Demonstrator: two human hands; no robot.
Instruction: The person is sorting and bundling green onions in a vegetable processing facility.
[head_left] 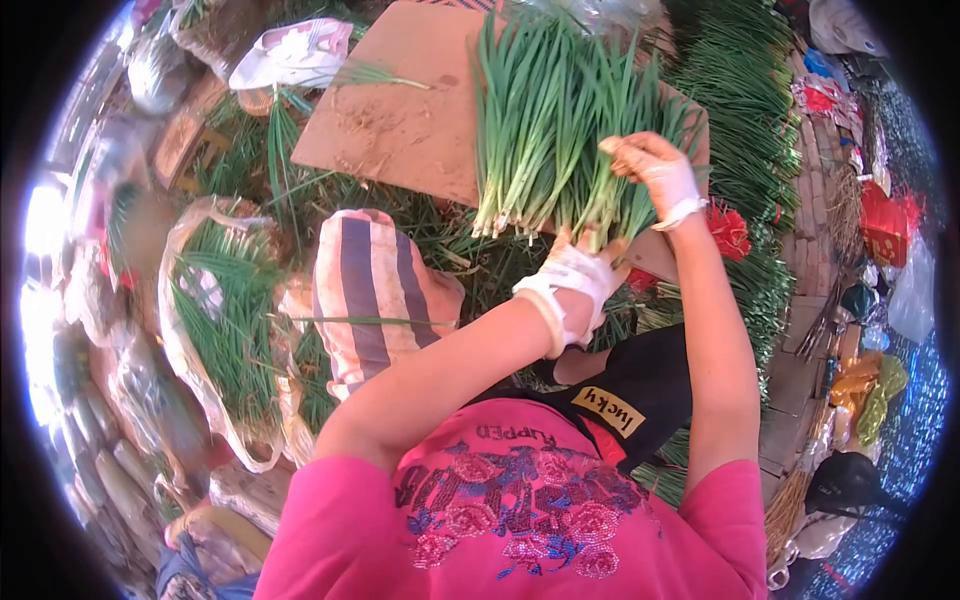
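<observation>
Scallion bunch (545,120) on cardboard sheet (400,110): light, limp, easily bruised; best gripped near the roots. Left hand (572,280) lay half-open against root ends; right hand (655,170) clasped mid-stalks.

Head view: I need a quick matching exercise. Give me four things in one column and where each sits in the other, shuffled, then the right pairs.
Things:
1. green onions
2. striped sack
3. plastic bag
4. white sandal

Places:
A. top left, just past the cardboard's corner
B. lying on the cardboard, held by the gloved left hand and right hand
C. far left, stuffed with greens
D. just left of the left hand, among loose greens

Pairs: 1-B, 2-D, 3-C, 4-A
</observation>
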